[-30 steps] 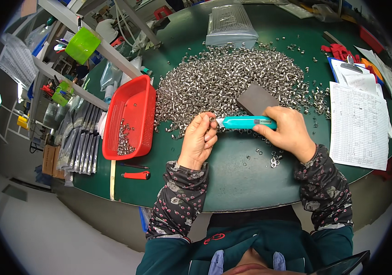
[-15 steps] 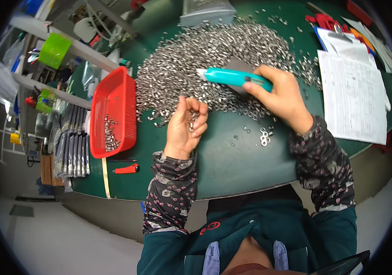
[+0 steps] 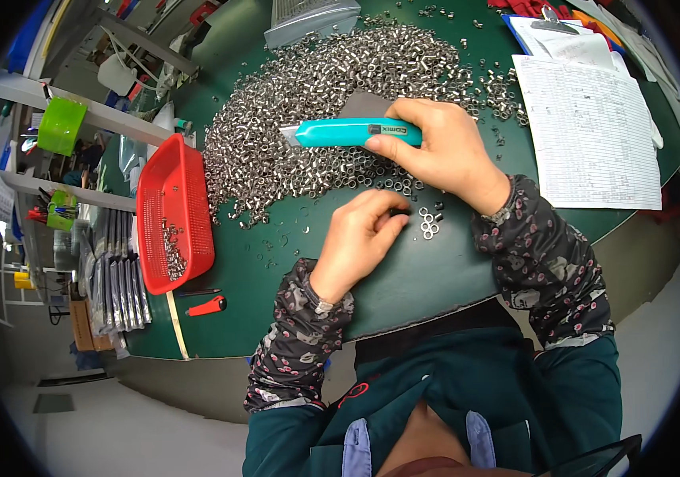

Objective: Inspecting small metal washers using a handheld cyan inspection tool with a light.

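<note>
My right hand [image 3: 449, 147] is closed around a teal utility knife [image 3: 340, 132]. Its blade is out and points left over a large heap of small metal rings [image 3: 276, 159]. A dark grey flat piece [image 3: 366, 105] shows behind the knife; whether it touches my hand cannot be told. Lower and to the left, my left hand [image 3: 360, 238] is turned palm down with its fingers curled in, and what lies inside them is hidden. Just right of its fingertips, several loose rings [image 3: 427, 232] lie grouped on the green table [image 3: 443, 278].
A red plastic basket [image 3: 203, 226] with some rings in it stands at the left. Near it lies a red cutter [image 3: 206, 306]. Written sheets [image 3: 590, 151] and a clipboard [image 3: 550, 24] lie at the right. A clear bin [image 3: 312, 28] stands at the far edge.
My left hand has turned from palm up, with rings showing in it, to palm down, and moved right toward the loose group. The view has shifted; my right hand keeps the knife.
</note>
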{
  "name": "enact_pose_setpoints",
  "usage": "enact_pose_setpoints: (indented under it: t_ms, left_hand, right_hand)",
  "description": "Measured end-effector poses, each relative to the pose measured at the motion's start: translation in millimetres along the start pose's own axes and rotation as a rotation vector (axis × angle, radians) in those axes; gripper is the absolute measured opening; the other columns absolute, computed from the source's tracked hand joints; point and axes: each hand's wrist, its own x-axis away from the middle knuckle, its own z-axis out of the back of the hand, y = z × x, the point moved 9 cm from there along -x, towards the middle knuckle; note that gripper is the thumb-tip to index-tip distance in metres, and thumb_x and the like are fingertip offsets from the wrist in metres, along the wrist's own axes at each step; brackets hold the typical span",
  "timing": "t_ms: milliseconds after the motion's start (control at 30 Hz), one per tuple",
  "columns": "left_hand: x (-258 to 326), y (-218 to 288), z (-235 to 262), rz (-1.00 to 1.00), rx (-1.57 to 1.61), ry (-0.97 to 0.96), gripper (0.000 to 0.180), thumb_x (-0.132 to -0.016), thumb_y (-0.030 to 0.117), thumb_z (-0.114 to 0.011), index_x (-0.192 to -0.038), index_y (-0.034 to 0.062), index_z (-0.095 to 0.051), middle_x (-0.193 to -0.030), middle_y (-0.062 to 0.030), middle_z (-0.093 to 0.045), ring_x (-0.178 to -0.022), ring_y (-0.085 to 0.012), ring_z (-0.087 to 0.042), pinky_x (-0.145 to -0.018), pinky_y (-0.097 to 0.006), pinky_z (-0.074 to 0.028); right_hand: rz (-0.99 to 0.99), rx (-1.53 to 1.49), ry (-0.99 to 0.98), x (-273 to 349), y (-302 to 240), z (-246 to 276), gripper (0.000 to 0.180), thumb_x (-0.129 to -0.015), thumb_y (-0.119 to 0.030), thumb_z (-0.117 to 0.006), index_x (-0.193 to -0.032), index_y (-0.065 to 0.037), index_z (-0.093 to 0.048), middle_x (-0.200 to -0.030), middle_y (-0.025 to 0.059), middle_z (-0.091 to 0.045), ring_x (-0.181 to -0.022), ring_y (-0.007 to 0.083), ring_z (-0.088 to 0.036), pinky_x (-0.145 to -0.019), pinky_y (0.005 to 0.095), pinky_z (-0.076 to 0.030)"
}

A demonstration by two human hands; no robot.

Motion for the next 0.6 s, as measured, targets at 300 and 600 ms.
enact_pose_setpoints:
  t_ms: [300,600]
  left_hand:
    - [-2,17,-17,-0.204,-0.291,0.003,0.016,-0.073,0.005,-0.063,-0.088,0.0064,-0.061,-0.076,-0.0097,-0.055,-0.067,-0.0291,-0.057,-0.059,-0.037,-0.047]
    - [9,-71,42,0.245,1.361,0.136,0.009,-0.092,0.012,-0.045,-0.095,0.0059,-0.052,-0.075,-0.0023,-0.047,-0.046,-0.0031,-0.031,-0.036,-0.015,-0.021]
  right_hand:
    - [0.044,0.042,-0.011,-4,-7,0,0.03,-0.072,-0.033,-0.068,-0.077,-0.004,-0.06,-0.065,0.0101,-0.056,-0.059,0.0263,-0.056,-0.052,0.0347,-0.042]
    - [0.023,0.046,-0.086,-1,-6,-7,0.028,-0.072,-0.03,-0.067,-0.075,-0.004,-0.06,-0.065,0.012,-0.057,-0.059,0.0276,-0.057,-0.054,0.0356,-0.043]
